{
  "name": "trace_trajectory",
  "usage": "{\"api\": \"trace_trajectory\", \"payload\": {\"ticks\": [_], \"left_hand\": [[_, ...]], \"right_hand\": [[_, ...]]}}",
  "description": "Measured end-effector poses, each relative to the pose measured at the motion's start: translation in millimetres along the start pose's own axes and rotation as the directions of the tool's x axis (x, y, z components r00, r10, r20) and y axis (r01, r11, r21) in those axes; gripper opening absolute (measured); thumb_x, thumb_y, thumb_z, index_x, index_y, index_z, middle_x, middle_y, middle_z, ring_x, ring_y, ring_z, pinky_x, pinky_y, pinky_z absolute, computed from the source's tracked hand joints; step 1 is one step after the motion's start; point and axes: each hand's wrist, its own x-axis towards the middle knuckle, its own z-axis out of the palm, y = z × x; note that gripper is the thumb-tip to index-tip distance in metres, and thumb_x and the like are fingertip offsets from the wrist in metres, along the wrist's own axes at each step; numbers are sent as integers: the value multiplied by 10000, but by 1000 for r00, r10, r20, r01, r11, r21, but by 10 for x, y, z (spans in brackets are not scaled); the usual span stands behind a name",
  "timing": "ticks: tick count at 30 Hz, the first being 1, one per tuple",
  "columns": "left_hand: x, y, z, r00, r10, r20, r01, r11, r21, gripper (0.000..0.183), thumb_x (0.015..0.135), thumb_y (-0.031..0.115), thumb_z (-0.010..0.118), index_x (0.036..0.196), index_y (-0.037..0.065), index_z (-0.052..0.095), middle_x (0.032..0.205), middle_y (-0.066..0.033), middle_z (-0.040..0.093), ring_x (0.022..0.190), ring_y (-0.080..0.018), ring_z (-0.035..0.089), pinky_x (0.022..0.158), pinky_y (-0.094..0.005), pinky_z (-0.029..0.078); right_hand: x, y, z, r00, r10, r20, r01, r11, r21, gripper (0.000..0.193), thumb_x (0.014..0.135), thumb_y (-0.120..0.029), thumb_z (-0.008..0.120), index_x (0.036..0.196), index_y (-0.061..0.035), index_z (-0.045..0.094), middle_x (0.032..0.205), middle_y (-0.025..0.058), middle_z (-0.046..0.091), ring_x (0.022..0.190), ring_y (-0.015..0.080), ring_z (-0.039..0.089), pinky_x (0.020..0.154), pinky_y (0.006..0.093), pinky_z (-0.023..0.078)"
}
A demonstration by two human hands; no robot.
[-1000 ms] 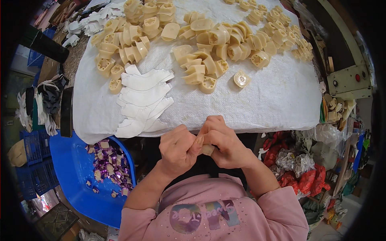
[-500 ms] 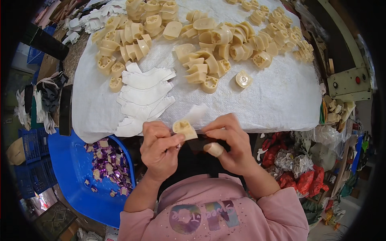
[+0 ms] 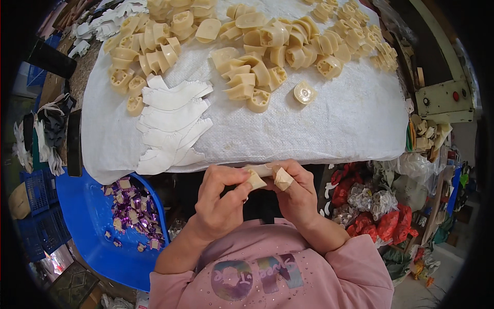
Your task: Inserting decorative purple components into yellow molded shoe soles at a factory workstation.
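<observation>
Just off the table's near edge, both my hands are close together. Fingers and thumb of my left hand [image 3: 222, 200] are closed around a beige moulded plastic piece that looks like a shoe heel [image 3: 256, 181], mostly hidden by the grip. A thin white cut piece [image 3: 261, 169] stretches from it across to my right hand [image 3: 299, 198], whose fingers are pinched on its far end. My right thumb wears a pale wrap [image 3: 283, 178]. On the table, similar white cut pieces [image 3: 172, 121] lie in an overlapping row, and a single heel [image 3: 304, 93] sits apart from the others.
Heaps of beige heels [image 3: 257, 72] cover the far part of the white-sheeted table [image 3: 288, 134]. At lower left, a blue tub [image 3: 98, 247] contains shiny purple-covered pieces [image 3: 135, 206]. Red and clear plastic bags [image 3: 370, 221] are piled at the right.
My right hand has come in to the left and closed on the white piece, which was loose and blurred. The heel is turned and more covered by fingers. The view has shifted slightly.
</observation>
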Motion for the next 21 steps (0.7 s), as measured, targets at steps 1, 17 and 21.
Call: {"api": "trace_trajectory", "payload": {"ticks": [1,17,21], "left_hand": [[20,7,-2,999,14,37,-17,997,76,196,634,-90,643,805,-17,581,871,-139,573,746,-269,578,615,-331,473],[20,3,-2,988,-143,52,148,982,-115,262,676,-176,639,755,26,492,903,-149,606,813,-279,629,677,-336,515],[34,-4,-11,991,-60,123,80,984,-158,260,681,-174,628,753,19,470,897,-145,617,815,-287,639,699,-346,525]], "right_hand": [[1,-41,27,1000,28,9,-28,999,-26,228,951,-101,453,1108,42,538,1108,156,599,984,209,606,871,341,494],[371,-344,-142,931,268,247,-192,937,-292,347,841,-83,650,1156,17,546,973,103,630,895,147,610,807,283,503],[447,-393,-182,881,321,349,-195,916,-350,518,743,-18,736,1203,18,500,1034,127,617,961,179,610,885,324,495]]}}
